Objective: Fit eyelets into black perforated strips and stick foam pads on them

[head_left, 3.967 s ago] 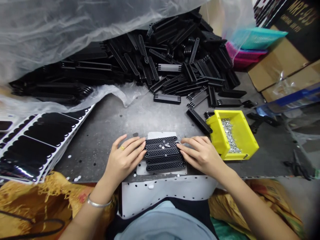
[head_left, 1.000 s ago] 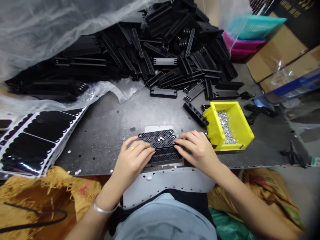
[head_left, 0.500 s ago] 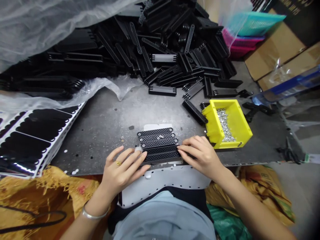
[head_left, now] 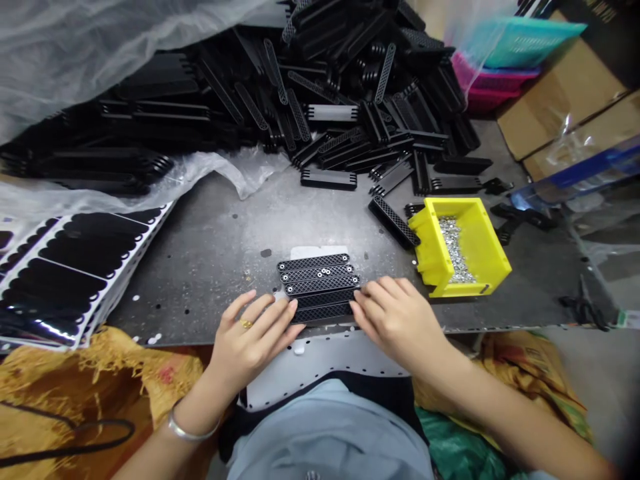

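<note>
Several black lattice-faced plastic strips [head_left: 320, 288] lie side by side in front of me. Small silver nuts sit in the end holes of the upper ones, and a few loose nuts [head_left: 324, 272] rest on top. My left hand [head_left: 255, 340], wearing a ring, has its fingers stretched out, with the fingertips against the left ends of the lower strips. At their right ends, my right hand [head_left: 393, 320] has its fingers bent and pressed together, touching the strips. Whatever its fingertips hold is hidden or too small to make out.
A yellow bin [head_left: 493, 267] of small metal nuts [head_left: 456, 250] stands to the right. Behind is a large heap of black plastic parts [head_left: 350, 133]. Black sticker sheets [head_left: 75, 267] and clear plastic film [head_left: 100, 53] lie left. Scissors [head_left: 583, 310] rest far right.
The view has shifted slightly. My right hand has moved a little along the right ends of the lower strips, its fingers more curled. My left hand stays at the left ends.
</note>
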The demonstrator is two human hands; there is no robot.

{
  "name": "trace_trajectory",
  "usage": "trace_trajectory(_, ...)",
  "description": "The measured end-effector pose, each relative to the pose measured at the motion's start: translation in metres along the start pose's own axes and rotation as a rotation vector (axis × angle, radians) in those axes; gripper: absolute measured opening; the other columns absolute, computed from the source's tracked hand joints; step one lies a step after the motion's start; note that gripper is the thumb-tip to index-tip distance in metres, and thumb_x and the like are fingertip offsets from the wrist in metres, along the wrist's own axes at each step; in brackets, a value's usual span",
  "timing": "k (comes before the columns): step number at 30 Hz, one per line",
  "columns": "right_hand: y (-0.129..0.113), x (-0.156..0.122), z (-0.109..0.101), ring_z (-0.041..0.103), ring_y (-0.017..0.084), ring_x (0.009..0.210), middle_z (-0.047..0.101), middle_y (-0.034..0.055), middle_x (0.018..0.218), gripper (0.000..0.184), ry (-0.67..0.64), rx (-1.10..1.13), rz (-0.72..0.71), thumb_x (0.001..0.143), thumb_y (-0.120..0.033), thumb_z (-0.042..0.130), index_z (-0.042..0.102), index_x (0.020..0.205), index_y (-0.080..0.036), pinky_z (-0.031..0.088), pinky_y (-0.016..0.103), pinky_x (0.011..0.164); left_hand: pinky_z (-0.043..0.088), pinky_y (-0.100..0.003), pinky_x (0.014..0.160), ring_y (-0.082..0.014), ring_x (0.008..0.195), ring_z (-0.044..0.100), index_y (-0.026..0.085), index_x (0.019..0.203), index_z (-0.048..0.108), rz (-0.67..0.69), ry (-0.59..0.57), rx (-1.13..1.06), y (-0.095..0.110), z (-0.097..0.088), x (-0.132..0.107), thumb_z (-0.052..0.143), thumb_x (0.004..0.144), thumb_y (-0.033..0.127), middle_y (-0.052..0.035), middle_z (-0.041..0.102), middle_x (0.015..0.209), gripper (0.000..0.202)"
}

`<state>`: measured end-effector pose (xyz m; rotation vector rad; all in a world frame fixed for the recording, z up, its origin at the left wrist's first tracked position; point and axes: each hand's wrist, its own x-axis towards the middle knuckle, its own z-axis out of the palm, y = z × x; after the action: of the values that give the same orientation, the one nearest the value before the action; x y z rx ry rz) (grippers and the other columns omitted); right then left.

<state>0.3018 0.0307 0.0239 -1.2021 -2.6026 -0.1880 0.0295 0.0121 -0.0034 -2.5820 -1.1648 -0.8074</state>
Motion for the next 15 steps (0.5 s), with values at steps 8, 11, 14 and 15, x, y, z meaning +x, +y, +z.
trace_trajectory(8,0.019,0.032,0.028,0.059,0.02,0.083,0.072,0.0036,0.088,0.012,0.052,0.352,0.116,0.1,-0.022,0.064,0.069,0.09,-0.019,0.039,0.035,0.072,0.049,-0.041,0.098,-0.0198,0.093,0.074,0.021,0.119,0.073,0.103,-0.008,0.082,-0.008,-0.006,0.001,0.081,0.092,0.033,0.0026,0.083,0.106,0.03)
trace_trajectory(11,0.023,0.008,0.014,0.058,0.019,0.081,0.072,0.0031,0.087,0.009,0.049,0.367,0.119,0.099,-0.02,0.066,0.068,0.091,-0.019,0.038,0.035,0.071,0.051,-0.038,0.097,-0.0168,0.091,0.074,0.024,0.117,0.073,0.141,-0.022,0.067,-0.013,-0.007,0.002,0.078,0.094,0.031,0.0052,0.083,0.105,0.024)
trace_trajectory(14,0.023,-0.021,0.0,0.058,0.019,0.08,0.074,0.0052,0.089,0.004,0.061,0.273,0.045,0.099,-0.017,0.067,0.071,0.098,-0.016,0.038,0.035,0.069,0.052,-0.037,0.098,-0.0156,0.09,0.075,0.023,0.115,0.073,0.177,-0.013,0.035,-0.016,-0.007,0.005,0.079,0.093,0.029,0.0061,0.083,0.101,0.023)
trace_trajectory(15,0.022,-0.029,-0.001,0.06,0.02,0.081,0.075,0.0064,0.091,0.006,0.072,0.213,-0.004,0.098,-0.015,0.067,0.072,0.101,-0.014,0.039,0.035,0.069,0.052,-0.036,0.098,-0.0153,0.089,0.075,0.022,0.114,0.074,0.187,-0.001,0.028,-0.016,-0.007,0.005,0.08,0.092,0.027,0.0059,0.083,0.1,0.023)
